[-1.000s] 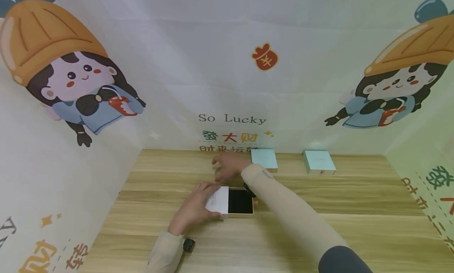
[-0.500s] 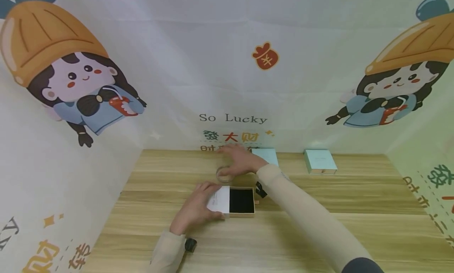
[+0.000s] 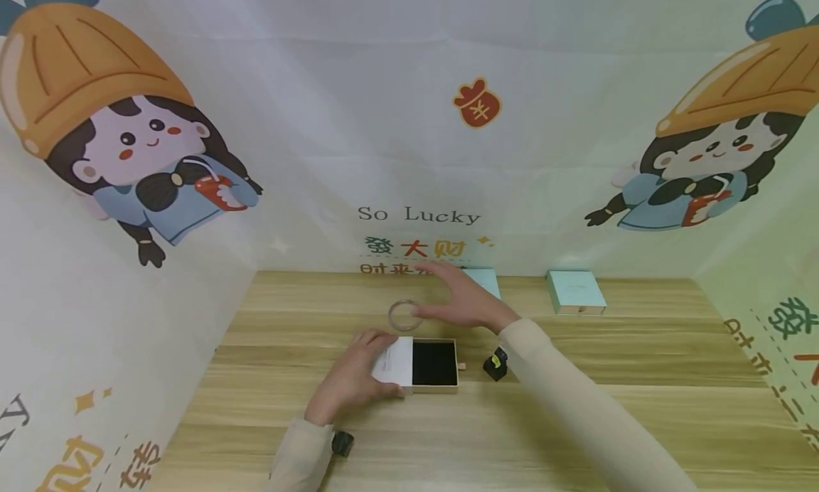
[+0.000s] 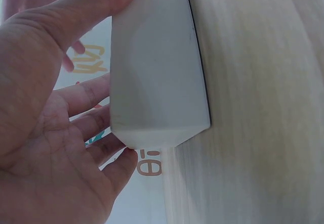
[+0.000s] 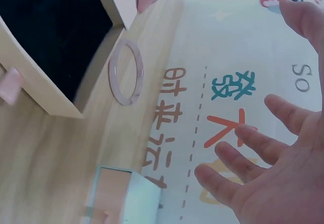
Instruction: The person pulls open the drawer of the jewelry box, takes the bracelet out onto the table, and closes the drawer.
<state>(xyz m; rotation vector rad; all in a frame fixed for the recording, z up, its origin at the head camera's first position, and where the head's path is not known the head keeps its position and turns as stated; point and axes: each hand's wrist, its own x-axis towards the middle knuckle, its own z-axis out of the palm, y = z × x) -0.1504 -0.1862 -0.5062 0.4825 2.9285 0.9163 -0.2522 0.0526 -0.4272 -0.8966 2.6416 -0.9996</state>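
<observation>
My left hand [image 3: 350, 378] grips the white sleeve [image 3: 399, 360] of a drawer-style gift box, thumb at the near side and fingers at the far side. The drawer [image 3: 435, 364], lined in black, is slid partway out to the right, with a small pull tab at its end. Behind the box a pale, translucent bangle [image 5: 112, 80] lies flat on the table. Above and to the right of it is my right hand [image 3: 470, 300], fingers spread and holding nothing. In the left wrist view, the sleeve [image 4: 157, 57] sits between thumb and fingers.
A light blue box [image 3: 488, 281] stands at the back, partly hidden by my right hand. Another light blue box [image 3: 576, 291] is farther right. The wooden table [image 3: 288, 328] meets a printed cloth backdrop [image 3: 320, 122] behind and at both sides.
My right hand has drawn back to the right and its fingers have opened, leaving the bangle on the table in plain sight. The left hand and the box stay in place.
</observation>
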